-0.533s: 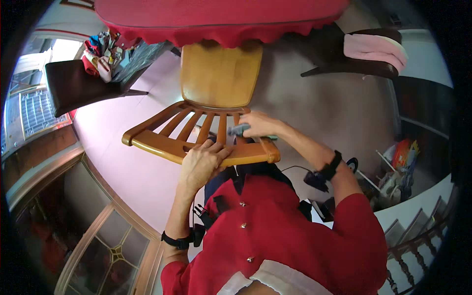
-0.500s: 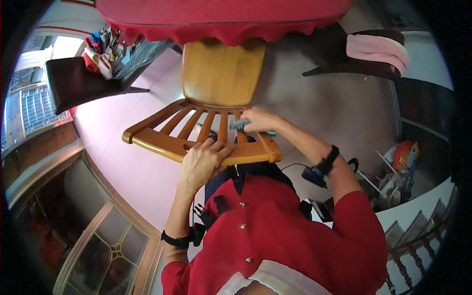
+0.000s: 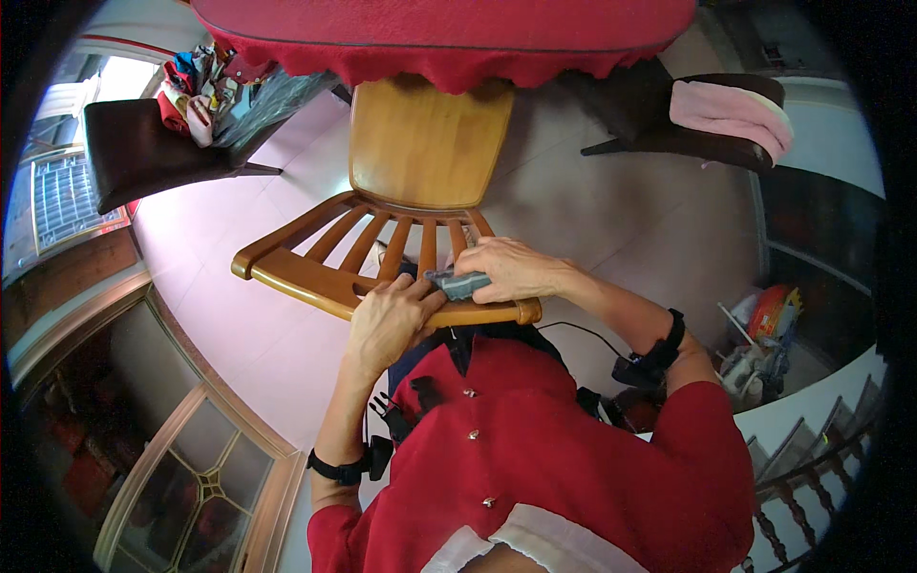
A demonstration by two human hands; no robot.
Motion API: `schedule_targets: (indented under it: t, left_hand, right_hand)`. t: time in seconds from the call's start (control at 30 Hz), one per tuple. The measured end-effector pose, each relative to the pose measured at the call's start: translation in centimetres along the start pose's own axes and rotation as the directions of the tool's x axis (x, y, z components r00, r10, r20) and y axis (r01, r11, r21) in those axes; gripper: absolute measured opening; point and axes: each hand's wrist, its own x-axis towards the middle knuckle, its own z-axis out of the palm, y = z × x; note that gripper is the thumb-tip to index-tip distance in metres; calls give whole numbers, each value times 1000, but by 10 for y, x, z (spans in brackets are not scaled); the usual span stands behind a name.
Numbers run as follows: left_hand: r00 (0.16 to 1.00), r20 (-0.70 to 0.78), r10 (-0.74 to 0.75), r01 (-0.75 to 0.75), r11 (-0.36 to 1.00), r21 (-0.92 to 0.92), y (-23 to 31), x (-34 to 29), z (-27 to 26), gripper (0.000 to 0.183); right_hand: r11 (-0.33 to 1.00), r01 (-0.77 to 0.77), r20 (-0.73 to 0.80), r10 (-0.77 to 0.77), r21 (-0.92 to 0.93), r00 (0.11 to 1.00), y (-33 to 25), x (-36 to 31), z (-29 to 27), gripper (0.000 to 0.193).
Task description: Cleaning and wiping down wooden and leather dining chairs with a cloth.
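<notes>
A wooden chair (image 3: 427, 143) stands in front of me, its slatted back toward me. My left hand (image 3: 390, 320) grips the top rail of the backrest (image 3: 315, 284) near its middle, fingers curled over the edge. A grey-blue cloth (image 3: 460, 285) is bunched in my right hand (image 3: 516, 271), whose fingers close round it. The cloth lies against the upper part of the slats and the top rail, close beside my left fingers. Part of the cloth is hidden under my right hand.
A table with a red cloth (image 3: 439, 24) covers the chair seat's far end. Dark chairs stand on both sides, the left one (image 3: 143, 148) piled with clothes, the right one holding a pink towel (image 3: 731, 116). A glazed wooden door (image 3: 205, 487) is at lower left, stair railings (image 3: 793, 506) at lower right.
My right hand has moved with the cloth from lower on the right slats up to the top rail, nearer my left hand. My left hand keeps its hold.
</notes>
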Motion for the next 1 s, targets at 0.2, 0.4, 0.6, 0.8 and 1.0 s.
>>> schedule_targets:
  t: [0.2, 0.4, 0.6, 0.8, 1.0]
  left_hand:
    - [991, -129, 30, -42, 995, -93, 4, -1, -7, 52]
    - [990, -138, 24, -35, 996, -77, 3, 1, -1, 46]
    - [961, -277, 20, -33, 999, -43, -3, -7, 13, 27]
    - [960, -272, 59, -79, 995, -63, -4, -1, 8, 22]
    - [965, -254, 59, -77, 995, -61, 0, -3, 9, 21]
  right_hand:
    - [987, -152, 15, 153, -57, 988, 93, 72, 37, 43]
    - [918, -392, 137, 381, 60, 914, 138, 108, 43, 56]
    - [976, 129, 134, -154, 178, 979, 21, 61, 16, 44]
    - [958, 235, 231, -269, 164, 935, 39, 81, 11, 39]
    - [970, -108, 359, 182, -218, 915, 123, 151, 41, 34]
